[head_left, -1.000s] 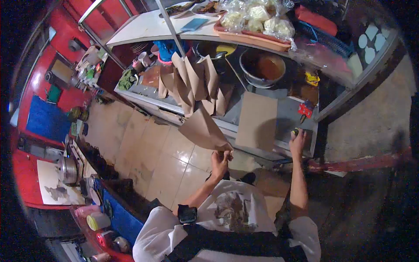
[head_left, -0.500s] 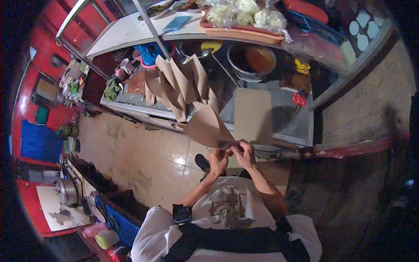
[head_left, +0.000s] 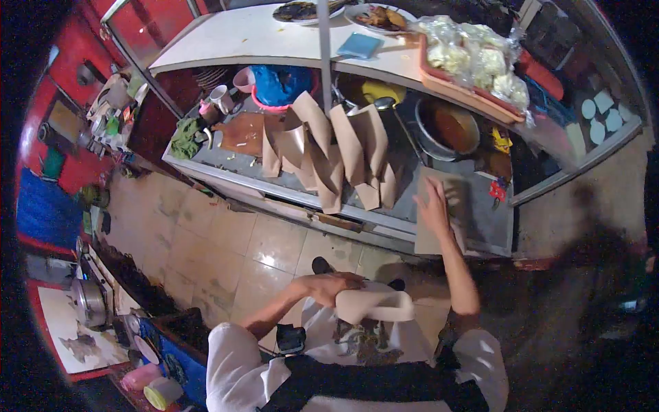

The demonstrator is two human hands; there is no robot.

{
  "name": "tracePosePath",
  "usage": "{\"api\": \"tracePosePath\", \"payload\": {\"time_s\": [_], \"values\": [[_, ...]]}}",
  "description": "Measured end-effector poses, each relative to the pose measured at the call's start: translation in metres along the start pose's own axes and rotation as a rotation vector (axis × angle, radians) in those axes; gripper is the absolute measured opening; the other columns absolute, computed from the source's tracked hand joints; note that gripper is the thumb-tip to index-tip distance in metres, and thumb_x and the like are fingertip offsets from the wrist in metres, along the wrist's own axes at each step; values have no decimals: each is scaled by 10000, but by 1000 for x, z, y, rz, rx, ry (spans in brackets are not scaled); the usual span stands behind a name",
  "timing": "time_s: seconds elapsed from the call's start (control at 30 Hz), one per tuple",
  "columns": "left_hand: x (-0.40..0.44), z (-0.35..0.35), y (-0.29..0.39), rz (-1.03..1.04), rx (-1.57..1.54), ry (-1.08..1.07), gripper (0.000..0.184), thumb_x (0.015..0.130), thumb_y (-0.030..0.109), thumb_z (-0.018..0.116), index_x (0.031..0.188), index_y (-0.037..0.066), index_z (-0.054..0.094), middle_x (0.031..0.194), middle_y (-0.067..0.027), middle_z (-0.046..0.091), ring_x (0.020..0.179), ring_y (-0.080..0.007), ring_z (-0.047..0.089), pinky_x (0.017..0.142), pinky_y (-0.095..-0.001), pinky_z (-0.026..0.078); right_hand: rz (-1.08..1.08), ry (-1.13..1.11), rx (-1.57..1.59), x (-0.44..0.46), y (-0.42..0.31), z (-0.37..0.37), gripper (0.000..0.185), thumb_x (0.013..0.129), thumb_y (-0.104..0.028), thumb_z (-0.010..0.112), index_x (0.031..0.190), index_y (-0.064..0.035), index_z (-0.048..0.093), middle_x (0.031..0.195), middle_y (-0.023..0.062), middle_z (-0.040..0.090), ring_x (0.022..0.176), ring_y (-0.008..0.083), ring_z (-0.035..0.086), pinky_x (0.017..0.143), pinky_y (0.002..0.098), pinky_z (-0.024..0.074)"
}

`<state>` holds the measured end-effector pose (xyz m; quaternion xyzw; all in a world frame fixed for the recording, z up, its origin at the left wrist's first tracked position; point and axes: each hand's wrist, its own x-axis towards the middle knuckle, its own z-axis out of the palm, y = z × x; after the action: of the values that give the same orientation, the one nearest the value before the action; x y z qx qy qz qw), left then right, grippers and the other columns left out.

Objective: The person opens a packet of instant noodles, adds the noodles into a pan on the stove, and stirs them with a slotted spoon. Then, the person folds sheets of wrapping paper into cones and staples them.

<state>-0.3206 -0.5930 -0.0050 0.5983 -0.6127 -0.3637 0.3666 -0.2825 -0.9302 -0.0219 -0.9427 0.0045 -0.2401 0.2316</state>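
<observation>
My left hand (head_left: 334,286) is wrapped round a brown paper cone (head_left: 374,306), its wide rim turned to the right in front of my shirt. Over the flat brown paper (head_left: 429,233) on the counter is my right hand (head_left: 434,206), fingers apart and nothing visible in them. Whether its fingertips touch the paper I cannot tell. Several folded paper cones (head_left: 319,161) stand together left of the flat paper.
Beyond the papers sit a bowl of brown sauce (head_left: 447,129), a ladle (head_left: 384,103) and a blue bag (head_left: 280,86). The upper shelf (head_left: 254,34) holds plates and an orange tray (head_left: 473,93) of bagged food. A metal post (head_left: 325,55) rises in front of it.
My left hand has brought the paper cone down and toward my body, turning it round. My right hand has let go of the cone's tip and reached up to the flat paper. The view has shifted.
</observation>
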Motion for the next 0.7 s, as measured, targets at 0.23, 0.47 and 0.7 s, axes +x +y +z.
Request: {"api": "tracePosePath", "payload": {"time_s": [0.23, 0.47, 0.7], "values": [[-42, -30, -16, 69, -301, -244, 712, 611, 83, 662, 1263, 11, 387, 1168, -183, 509, 1115, -305, 469, 935, -365, 369, -153, -162, 266, 130, -94, 66, 502, 715, -158, 678, 1159, -39, 480, 1161, 157, 472, 887, 298, 543, 750, 368, 445], [-97, -20, -72, -282, -990, 566, 259, 810, 55, 587, 1063, 25, 536, 924, -54, 602, 900, -152, 566, 817, -292, 444, 1, -367, 332, 138, -151, 61, 148, 794, -107, 577, 768, 34, 613, 685, 124, 640, 591, 180, 622, 538, 289, 470], [-75, -21, -65, -401, -901, 820, 340, 740, 75, 676, 1046, 34, 532, 926, -54, 598, 834, -134, 574, 721, -284, 490, -7, -369, 461, 57, -238, 56, 79, 729, -73, 582, 696, -4, 601, 665, 138, 611, 625, 259, 619, 554, 361, 469]]}}
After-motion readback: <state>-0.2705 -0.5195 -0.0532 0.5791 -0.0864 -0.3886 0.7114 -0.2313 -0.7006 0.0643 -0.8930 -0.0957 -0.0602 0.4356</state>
